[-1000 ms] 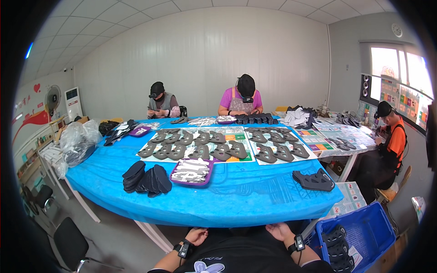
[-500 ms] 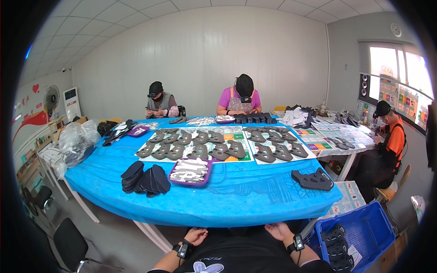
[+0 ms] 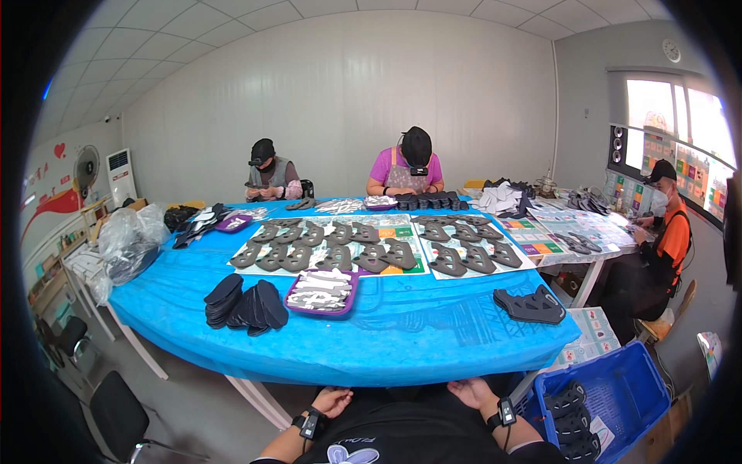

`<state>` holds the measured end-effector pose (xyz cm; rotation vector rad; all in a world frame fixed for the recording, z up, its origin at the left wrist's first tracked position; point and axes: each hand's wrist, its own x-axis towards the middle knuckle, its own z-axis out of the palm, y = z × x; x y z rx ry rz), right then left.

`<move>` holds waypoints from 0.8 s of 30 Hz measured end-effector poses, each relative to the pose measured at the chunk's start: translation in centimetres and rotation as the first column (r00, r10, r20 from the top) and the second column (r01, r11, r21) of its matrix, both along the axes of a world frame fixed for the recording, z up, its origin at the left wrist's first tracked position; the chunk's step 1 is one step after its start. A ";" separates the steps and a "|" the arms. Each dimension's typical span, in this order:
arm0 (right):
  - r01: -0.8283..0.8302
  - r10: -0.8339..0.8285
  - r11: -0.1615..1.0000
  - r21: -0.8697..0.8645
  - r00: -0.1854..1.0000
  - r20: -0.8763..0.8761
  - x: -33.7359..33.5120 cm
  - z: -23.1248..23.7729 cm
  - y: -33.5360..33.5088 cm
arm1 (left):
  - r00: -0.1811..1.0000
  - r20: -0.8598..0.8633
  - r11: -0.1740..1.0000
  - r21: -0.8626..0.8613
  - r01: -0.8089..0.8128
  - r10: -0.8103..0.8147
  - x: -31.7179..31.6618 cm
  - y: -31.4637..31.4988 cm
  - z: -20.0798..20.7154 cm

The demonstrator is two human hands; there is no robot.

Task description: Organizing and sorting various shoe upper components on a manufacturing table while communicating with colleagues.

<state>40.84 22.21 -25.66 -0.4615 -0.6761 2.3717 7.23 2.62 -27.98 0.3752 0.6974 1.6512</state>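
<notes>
My left hand [image 3: 333, 400] rests low in front of me, by the near edge of the blue-covered table [image 3: 402, 352]. Level with it, my right hand [image 3: 473, 392] lies at the same edge, farther right. Both hands have their fingers mostly hidden at the table's edge, and no held object shows. On the table ahead are stacked dark insole-shaped pads [image 3: 246, 304] and a purple basket [image 3: 352, 300] of white-and-grey strips. Grey cut-out foam pieces [image 3: 337, 257] lie in rows on printed sheets. A small stack of dark cut-out pieces [image 3: 530, 305] sits at the right.
A blue crate [image 3: 618, 402] holding dark pieces stands at my right. Two people [image 3: 410, 162] work across the table, and another person [image 3: 671, 232] sits at a side table on the right. Plastic bags [image 3: 133, 240] are at the left; a black chair [image 3: 120, 410] stands below.
The person at the right has raised their head and upper body from a bent posture. My hands and the things on the table stay in place.
</notes>
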 end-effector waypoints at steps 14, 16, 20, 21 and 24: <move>0.373 0.804 0.337 0.864 0.363 -0.470 5.0 26.9 -12.3 | 0.996 -0.021 0.996 0.014 -0.086 0.087 0.7 -0.8 1.6; 0.313 0.835 0.308 0.899 0.364 -0.412 5.6 26.5 -12.9 | 0.997 -0.010 0.997 0.017 -0.077 0.077 1.1 -0.1 2.0; 0.314 0.929 0.132 0.940 0.291 -0.228 4.2 25.8 -12.2 | 0.996 -0.051 0.997 -0.009 -0.075 0.075 0.8 -0.8 2.2; 0.314 0.929 0.144 0.939 0.284 -0.237 3.7 25.6 -12.6 | 0.996 -0.047 0.997 0.025 -0.068 0.069 0.6 -0.7 1.9; -0.178 0.536 0.184 0.966 0.843 0.053 2.8 25.2 -12.2 | 0.998 -0.001 0.998 0.021 -0.058 0.058 0.9 -0.2 1.4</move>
